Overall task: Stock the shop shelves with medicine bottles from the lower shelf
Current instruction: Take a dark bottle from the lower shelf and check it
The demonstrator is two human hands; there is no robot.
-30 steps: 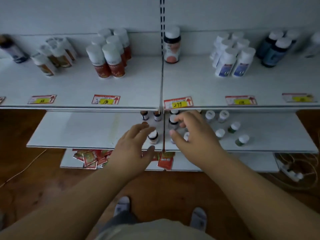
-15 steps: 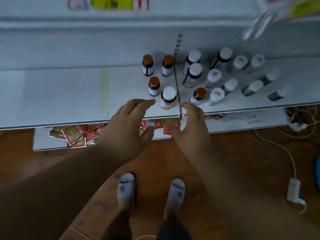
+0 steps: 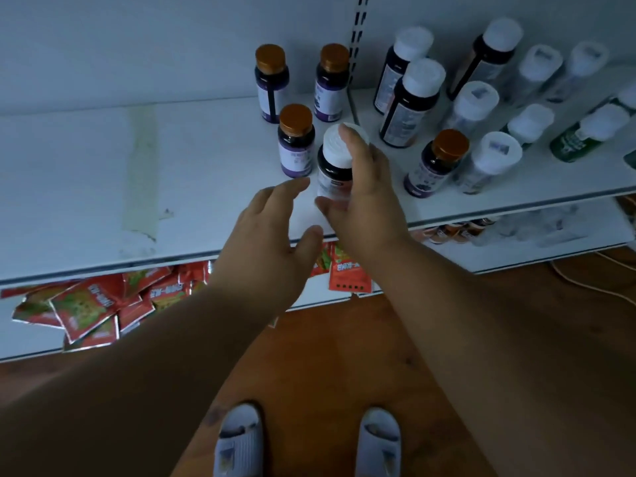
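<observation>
A dark medicine bottle with a white cap (image 3: 333, 166) stands near the front of the white lower shelf (image 3: 86, 187). My right hand (image 3: 364, 197) grips it, fingers over the cap side and thumb at its base. Just left of the bottle my left hand (image 3: 272, 235) hovers with fingers spread, holding nothing. Three orange-capped purple-label bottles (image 3: 296, 142) stand behind it, and a fourth orange-capped bottle (image 3: 437, 163) stands to the right. Several white-capped bottles (image 3: 413, 101) fill the right part of the shelf.
Red sachets (image 3: 89, 304) lie scattered on the bottom shelf below. A slotted upright (image 3: 358, 36) divides the back wall. Green-label bottles (image 3: 585, 136) lie at the far right. A cable (image 3: 592, 284) runs over the wooden floor, and my slippered feet (image 3: 241, 438) stand below.
The view has dropped from the upper shelf to the lower one. My right hand has moved forward and closed round the white-capped bottle; my left hand has drawn up beside it.
</observation>
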